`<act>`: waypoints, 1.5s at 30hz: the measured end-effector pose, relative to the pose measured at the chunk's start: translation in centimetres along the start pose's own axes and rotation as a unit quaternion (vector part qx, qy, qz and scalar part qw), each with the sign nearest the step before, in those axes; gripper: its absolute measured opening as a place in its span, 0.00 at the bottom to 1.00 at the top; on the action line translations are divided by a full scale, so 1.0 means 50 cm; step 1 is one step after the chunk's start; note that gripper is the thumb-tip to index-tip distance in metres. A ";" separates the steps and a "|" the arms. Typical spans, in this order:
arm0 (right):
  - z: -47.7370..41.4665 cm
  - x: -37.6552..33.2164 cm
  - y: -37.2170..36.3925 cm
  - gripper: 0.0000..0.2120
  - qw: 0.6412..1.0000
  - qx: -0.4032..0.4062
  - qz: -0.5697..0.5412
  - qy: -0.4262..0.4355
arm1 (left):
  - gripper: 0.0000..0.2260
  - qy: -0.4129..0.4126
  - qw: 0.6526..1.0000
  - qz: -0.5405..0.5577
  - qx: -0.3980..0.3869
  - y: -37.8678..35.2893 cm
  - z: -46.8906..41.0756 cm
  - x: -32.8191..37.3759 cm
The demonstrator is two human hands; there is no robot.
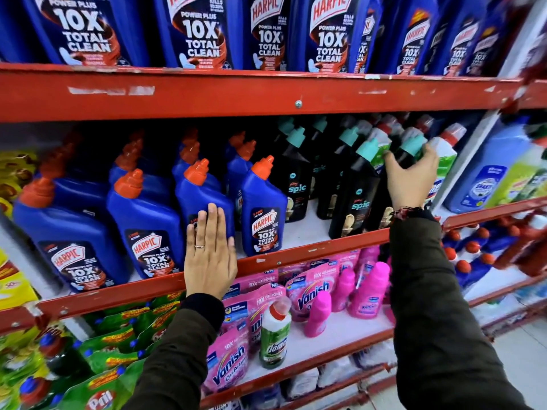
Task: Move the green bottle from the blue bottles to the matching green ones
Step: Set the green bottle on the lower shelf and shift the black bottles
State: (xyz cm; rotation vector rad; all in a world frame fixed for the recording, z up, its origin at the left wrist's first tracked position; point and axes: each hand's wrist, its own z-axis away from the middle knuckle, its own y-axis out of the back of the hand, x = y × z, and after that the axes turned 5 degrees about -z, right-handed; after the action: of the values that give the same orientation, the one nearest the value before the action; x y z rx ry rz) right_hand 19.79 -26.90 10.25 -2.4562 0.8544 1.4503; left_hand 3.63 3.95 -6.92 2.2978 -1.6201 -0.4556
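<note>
While the left hand [210, 253] lies flat, the right hand [410, 179] cups a black bottle [410, 156].

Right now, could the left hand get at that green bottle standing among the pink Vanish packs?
Probably yes. The left hand rests flat on a blue Harpic bottle, holding nothing. The green bottle stands just below it at the shelf's front, with nothing in front.

black spic bottles [299, 184] with teal caps stood on the red middle shelf [296, 261]. pink vanish pouches [233, 359] and pink vanish bottles [368, 291] filled the shelf below. green pril pouches [112, 359] lay at lower left, yellow packs [11, 279] at the left edge.
</note>
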 end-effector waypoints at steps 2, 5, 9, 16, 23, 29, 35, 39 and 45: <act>-0.009 0.010 0.001 0.36 1.000 -0.014 0.005 -0.015 | 0.34 -0.001 1.000 0.001 0.001 0.000 -0.001 0.000; -0.013 0.025 0.012 0.30 0.999 -0.028 0.012 -0.030 | 0.34 0.000 1.000 0.006 0.000 0.002 -0.003 0.001; -0.007 0.029 0.028 0.26 0.999 -0.027 0.025 -0.007 | 0.34 -0.001 1.000 0.005 -0.001 0.007 -0.005 0.002; 0.061 -0.012 0.081 0.30 0.998 0.040 0.029 0.050 | 0.35 -0.005 1.000 0.022 0.003 0.013 -0.005 0.002; 0.144 -0.124 0.126 0.26 0.993 -0.013 0.010 0.118 | 0.35 -0.002 1.000 0.029 0.001 0.011 -0.004 0.002; 0.187 -0.155 0.065 0.26 0.988 -0.112 -0.081 0.062 | 0.34 -0.004 1.000 0.026 0.000 0.007 -0.002 0.000; 0.216 -0.157 -0.001 0.28 0.990 -0.111 -0.038 0.078 | 0.34 -0.007 1.000 0.013 -0.001 0.004 -0.002 -0.001; 0.226 -0.140 -0.034 0.28 0.990 -0.117 0.019 0.075 | 0.35 -0.010 1.000 0.005 -0.004 0.006 -0.001 -0.001; 0.231 -0.127 -0.058 0.28 0.988 -0.116 0.040 0.088 | 0.35 -0.010 1.000 0.003 -0.002 0.016 -0.007 0.002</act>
State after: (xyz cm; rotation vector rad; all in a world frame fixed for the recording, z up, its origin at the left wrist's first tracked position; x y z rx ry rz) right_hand 10.38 -17.28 9.25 -2.7881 0.8689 1.4489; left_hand 3.11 3.60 -6.30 2.2921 -1.6332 -0.4800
